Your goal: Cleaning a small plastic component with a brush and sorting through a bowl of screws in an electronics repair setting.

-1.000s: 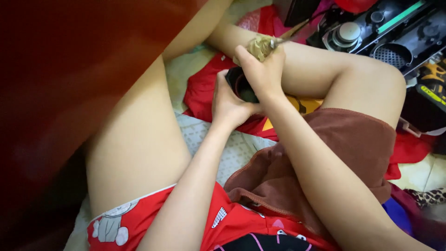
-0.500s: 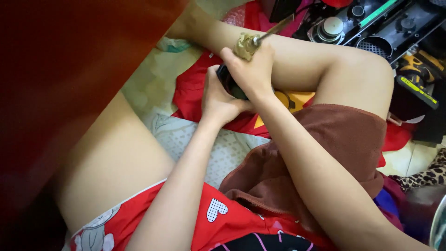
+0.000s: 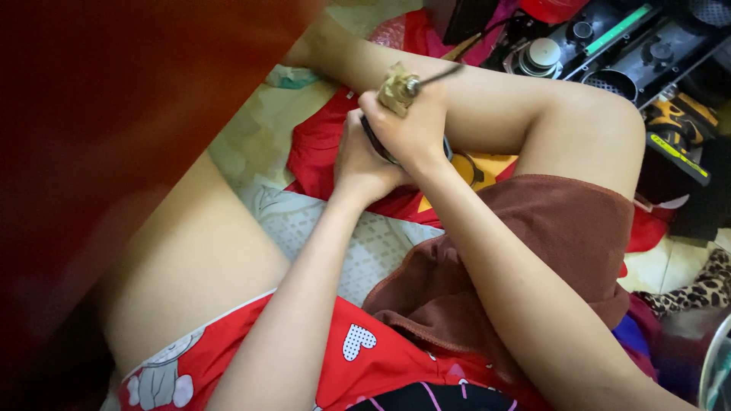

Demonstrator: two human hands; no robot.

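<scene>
Head view shows the right hand [image 3: 411, 129] clenched around a slim tool with a worn, tan-wrapped handle and thin dark metal shaft [image 3: 402, 85], while the left hand [image 3: 362, 164] grips a small dark rounded object [image 3: 375, 141], mostly hidden, perhaps hard plastic, above the red cloth [image 3: 320, 152]. Bracing both wrists against the knee would steady the tip.
</scene>
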